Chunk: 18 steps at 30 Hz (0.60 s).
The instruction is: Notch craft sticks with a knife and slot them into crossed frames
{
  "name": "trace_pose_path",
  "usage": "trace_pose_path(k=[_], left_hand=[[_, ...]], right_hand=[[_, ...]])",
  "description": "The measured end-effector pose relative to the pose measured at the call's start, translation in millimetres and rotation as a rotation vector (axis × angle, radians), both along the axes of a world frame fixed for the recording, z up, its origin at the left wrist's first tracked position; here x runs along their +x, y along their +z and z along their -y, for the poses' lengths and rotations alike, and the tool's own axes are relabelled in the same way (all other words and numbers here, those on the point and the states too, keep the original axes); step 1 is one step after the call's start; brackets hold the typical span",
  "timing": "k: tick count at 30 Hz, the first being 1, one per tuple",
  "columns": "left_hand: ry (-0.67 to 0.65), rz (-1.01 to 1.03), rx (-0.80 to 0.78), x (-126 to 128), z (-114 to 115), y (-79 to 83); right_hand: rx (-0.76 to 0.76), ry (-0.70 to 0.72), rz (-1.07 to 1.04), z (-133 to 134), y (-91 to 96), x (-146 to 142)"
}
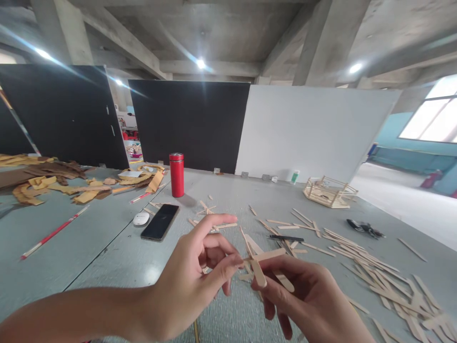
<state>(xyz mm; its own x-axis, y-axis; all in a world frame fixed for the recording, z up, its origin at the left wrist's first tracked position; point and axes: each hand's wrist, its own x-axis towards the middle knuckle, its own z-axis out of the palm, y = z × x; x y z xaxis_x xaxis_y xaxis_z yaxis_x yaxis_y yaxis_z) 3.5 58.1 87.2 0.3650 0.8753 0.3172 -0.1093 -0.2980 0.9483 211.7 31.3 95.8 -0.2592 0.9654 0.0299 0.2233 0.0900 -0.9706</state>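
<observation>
Above the near middle of the table, both hands meet at a small crossed piece made of wooden craft sticks (260,273). My right hand (303,295) pinches it between thumb and fingers from the right. From the left, the thumb and a bent finger of my left hand (203,267) close on one end of a stick in it, while the index finger stretches out above. Loose craft sticks (360,252) lie scattered beyond and to the right of the hands. A slim black pen-like tool (286,238) rests among them, just past the fingers.
A red flask (176,175) stands at the back left, with a phone (160,222) and a white earbud case (141,218) nearer. A stick-built frame (329,192) sits at the back right, near black keys or clips (364,228). Cardboard scraps (53,181) cover the far left.
</observation>
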Motion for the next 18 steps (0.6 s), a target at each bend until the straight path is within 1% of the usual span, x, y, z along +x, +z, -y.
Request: trace_pose_path(k=[5, 10, 12, 15, 18], left_hand=[[0.006, -0.018, 0.013, 1.1, -1.6, 0.3], [0.065, -0.082, 0.146, -2.1, -8.8, 6.2], [0.07, -0.103, 0.173, -3.9, -10.9, 7.7], [0.056, -0.113, 0.168, -5.7, -11.4, 7.7], [0.042, -0.122, 0.173, -6.2, -10.5, 6.6]], right_hand=[[0.052, -0.018, 0.057, -0.3, -0.8, 3.0], [0.078, -0.035, 0.127, -4.5, 5.2, 7.3], [0.072, -0.033, 0.111, -7.0, 7.7, 8.5], [0.056, -0.024, 0.064, -9.3, 9.8, 8.7], [0.072, -0.005, -0.018, -8.0, 9.9, 7.6]])
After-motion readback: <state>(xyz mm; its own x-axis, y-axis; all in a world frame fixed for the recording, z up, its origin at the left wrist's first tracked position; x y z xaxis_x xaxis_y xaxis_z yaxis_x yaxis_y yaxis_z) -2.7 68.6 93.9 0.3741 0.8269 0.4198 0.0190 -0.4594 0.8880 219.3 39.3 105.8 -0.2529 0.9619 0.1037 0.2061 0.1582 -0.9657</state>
